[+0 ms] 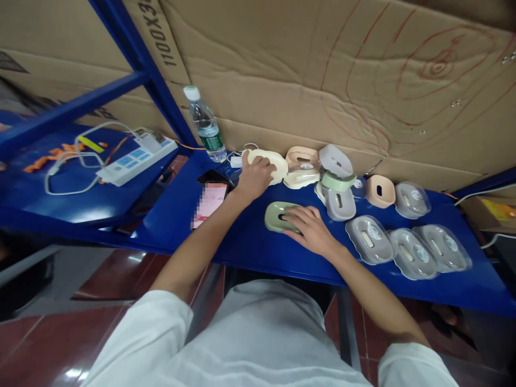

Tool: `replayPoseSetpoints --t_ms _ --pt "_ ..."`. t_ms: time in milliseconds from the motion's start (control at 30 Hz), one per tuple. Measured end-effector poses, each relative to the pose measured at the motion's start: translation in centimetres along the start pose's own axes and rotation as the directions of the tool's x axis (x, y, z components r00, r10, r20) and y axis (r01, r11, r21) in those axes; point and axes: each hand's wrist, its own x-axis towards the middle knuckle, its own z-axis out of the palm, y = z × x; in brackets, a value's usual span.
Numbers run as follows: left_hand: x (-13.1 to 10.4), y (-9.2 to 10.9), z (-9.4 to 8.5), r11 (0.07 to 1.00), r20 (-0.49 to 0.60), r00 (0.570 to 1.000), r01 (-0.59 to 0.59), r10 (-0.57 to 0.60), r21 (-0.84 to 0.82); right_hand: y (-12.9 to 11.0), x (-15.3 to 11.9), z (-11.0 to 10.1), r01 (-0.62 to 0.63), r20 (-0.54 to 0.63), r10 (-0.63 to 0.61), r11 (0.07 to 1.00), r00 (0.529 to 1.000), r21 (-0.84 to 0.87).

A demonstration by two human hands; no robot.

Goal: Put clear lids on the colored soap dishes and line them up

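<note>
My left hand (257, 174) is on a cream wavy-edged piece (278, 164) near the back of the blue table, its fingers curled over the piece. My right hand (308, 228) rests on the right part of a green oval lid (274, 216) with a dark slot, fingers spread across it. Right of the cream piece sits a peach lid (301, 156) above clear plastic and another cream piece (300, 179). A grey lid (335, 160), a green ring-like piece (338, 181) and a paler grey lid (341, 205) lie piled beyond my right hand.
A bottle (209, 134) and a phone (210, 203) stand and lie at the left. Several clear-covered boxes (370, 240) and a peach box (380, 191) occupy the right side. A power strip (137, 161) lies on the left table; cardboard (282, 70) rises behind.
</note>
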Motion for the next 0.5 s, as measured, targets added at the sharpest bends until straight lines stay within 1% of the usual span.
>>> replayPoseSetpoints --t_ms 67,100,167,233,267,333,400,467,500 --pt "-0.4 0.3 -0.6 0.999 -0.029 0.999 0.02 -0.021 -0.034 0.8 -0.3 -0.2 0.013 0.038 -0.013 1.0 0.999 0.019" --pt "-1.0 0.6 -1.3 0.998 -0.061 0.997 0.034 -0.038 -0.056 1.2 -0.4 -0.3 0.021 0.055 -0.022 1.0 0.998 0.021" --pt "-2.9 1.3 -3.1 0.995 -0.167 0.984 0.052 -0.067 -0.091 1.7 -0.7 -0.5 0.013 0.069 -0.013 1.0 0.998 -0.004" --pt "-5.9 2.1 -5.3 0.994 -0.288 0.955 0.038 -0.065 -0.099 1.9 -0.8 -0.7 -0.037 0.053 0.039 0.998 0.998 -0.043" --pt "-7.8 2.5 -6.2 0.995 -0.32 0.946 0.015 -0.046 -0.097 1.9 -0.8 -0.9 -0.069 0.04 0.071 0.996 0.997 -0.059" --pt "-11.9 3.7 -7.4 0.994 -0.329 0.944 -0.04 0.005 -0.1 1.8 -0.7 -1.2 -0.127 0.014 0.129 0.989 0.992 -0.076" --pt "-15.8 4.9 -7.4 0.988 -0.339 0.938 -0.115 0.074 -0.103 1.5 -0.7 -1.4 -0.176 -0.022 0.175 0.982 0.984 -0.07" --pt "-18.7 6.1 -6.3 0.976 -0.278 0.952 -0.17 0.126 -0.138 1.2 -0.6 -1.6 -0.206 -0.055 0.204 0.978 0.977 -0.042" --pt "-19.6 6.6 -5.6 0.968 -0.226 0.963 -0.189 0.15 -0.165 1.0 -0.6 -1.5 -0.207 -0.063 0.205 0.978 0.977 -0.021"
